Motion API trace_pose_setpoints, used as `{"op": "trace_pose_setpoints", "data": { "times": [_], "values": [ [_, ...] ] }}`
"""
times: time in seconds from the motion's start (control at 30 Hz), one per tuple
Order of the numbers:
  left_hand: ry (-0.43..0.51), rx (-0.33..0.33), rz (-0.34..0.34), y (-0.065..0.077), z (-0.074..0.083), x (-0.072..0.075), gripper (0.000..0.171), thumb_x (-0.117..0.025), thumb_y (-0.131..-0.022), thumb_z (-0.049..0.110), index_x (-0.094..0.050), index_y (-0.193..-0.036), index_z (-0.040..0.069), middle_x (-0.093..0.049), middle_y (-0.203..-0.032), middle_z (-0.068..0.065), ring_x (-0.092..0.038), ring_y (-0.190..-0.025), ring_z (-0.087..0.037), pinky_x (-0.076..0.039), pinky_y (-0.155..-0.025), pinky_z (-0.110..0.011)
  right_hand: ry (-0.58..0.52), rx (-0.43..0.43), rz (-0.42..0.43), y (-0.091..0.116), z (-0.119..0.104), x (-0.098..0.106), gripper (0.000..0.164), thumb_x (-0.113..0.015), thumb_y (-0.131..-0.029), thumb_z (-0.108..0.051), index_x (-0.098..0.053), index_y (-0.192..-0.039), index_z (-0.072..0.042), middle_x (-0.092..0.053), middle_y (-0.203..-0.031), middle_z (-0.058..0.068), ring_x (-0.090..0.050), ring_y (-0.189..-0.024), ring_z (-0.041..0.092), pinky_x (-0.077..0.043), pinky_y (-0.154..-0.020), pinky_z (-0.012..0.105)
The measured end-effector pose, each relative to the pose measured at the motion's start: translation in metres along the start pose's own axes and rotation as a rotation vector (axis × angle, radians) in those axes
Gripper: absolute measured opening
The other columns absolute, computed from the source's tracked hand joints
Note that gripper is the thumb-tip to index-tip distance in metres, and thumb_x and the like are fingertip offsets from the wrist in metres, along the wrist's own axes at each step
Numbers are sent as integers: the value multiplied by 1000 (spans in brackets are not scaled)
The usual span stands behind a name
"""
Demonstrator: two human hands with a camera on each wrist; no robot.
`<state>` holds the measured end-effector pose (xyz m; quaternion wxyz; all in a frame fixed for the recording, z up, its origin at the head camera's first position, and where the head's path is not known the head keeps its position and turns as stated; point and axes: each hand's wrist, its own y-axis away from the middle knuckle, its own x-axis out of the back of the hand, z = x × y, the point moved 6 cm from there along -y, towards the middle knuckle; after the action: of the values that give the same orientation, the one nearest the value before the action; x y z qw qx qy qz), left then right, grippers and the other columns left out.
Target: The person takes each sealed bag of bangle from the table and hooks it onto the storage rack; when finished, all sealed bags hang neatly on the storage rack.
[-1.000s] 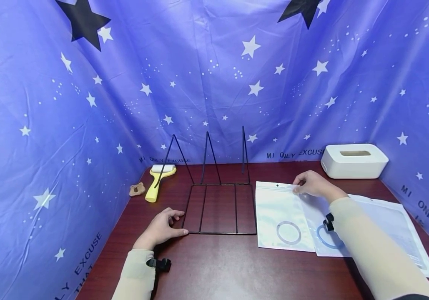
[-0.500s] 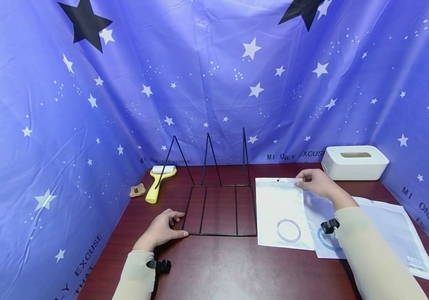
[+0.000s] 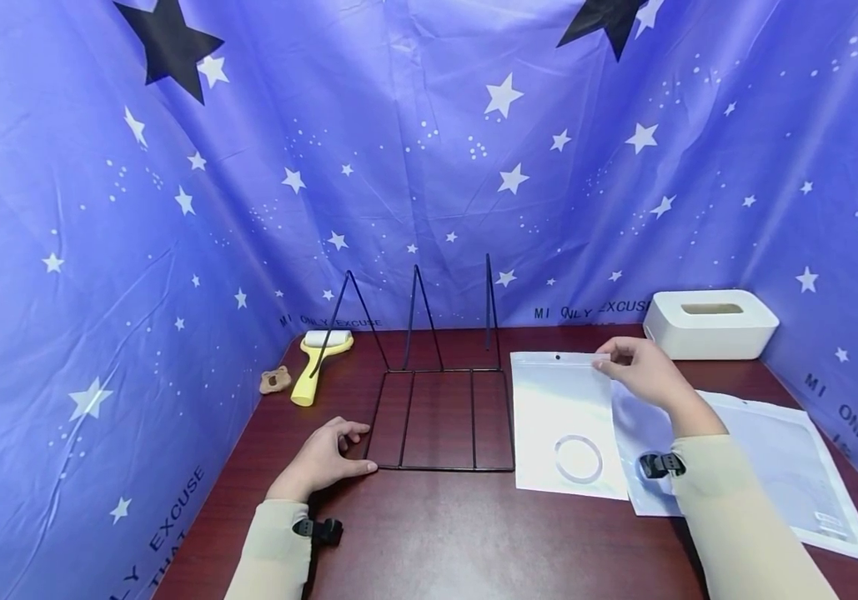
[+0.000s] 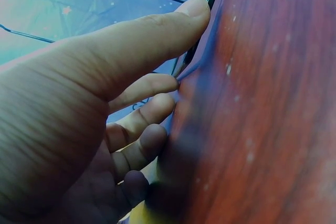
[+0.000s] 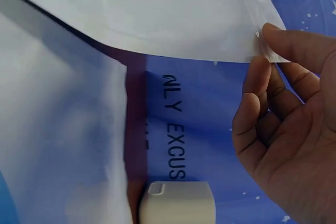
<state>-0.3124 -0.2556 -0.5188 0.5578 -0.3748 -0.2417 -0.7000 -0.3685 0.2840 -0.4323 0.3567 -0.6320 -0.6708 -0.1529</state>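
The black wire rack [image 3: 436, 468] stands on the table with several pointed uprights at its back. My left hand [image 3: 323, 457] holds its front left corner, thumb on the front bar and index fingertip at the left side. In the left wrist view the thumb [image 4: 157, 35] lies against the dark bar, the other fingers loosely bent. My right hand [image 3: 642, 371] pinches the top right corner of a white zip bag [image 3: 559, 400] with a ring showing through. The right wrist view shows this bag [image 5: 157, 14] raised at that corner.
Under and right of the pinched bag lie other white bags [image 3: 766, 467], partly covered by the right sleeve. A white tissue box [image 3: 706, 337] stands at the back right. A yellow-handled roller [image 3: 308, 379] and a small brown bear-shaped piece [image 3: 274, 381] lie left of the rack.
My right hand has shifted slightly right and back, and the bag's top edge has risen with it. My left hand and the rack have stayed in place.
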Motion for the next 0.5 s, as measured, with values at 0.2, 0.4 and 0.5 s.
{"op": "trace_pose_setpoints", "data": {
  "times": [0.2,0.4,0.5],
  "values": [
    [4,0,-4,-1,-1,-1,63,-98,-73,39,-72,-127,19,-60,-103,6,-53,-87,-14,-46,-79,-35,9,16,42,4,-11,13,16,-73,-101,-23,-75,-105,-7,-68,-93,9,-61,-77,16,-51,-67,29],
    [3,1,-4,0,-1,0,63,-98,-73,39,-72,-127,19,-59,-102,6,-53,-88,-14,-46,-79,-35,-35,28,57,7,-15,19,17,-72,-102,-22,-74,-106,-5,-68,-93,10,-62,-75,11,-54,-65,27],
    [-3,-1,-2,0,-2,0,63,-98,-73,41,-73,-126,19,-60,-102,6,-53,-88,-15,-46,-79,-35,-30,37,66,9,-19,22,17,-72,-102,-23,-74,-104,-6,-68,-89,8,-59,-73,11,-51,-62,27]
  ]
}}
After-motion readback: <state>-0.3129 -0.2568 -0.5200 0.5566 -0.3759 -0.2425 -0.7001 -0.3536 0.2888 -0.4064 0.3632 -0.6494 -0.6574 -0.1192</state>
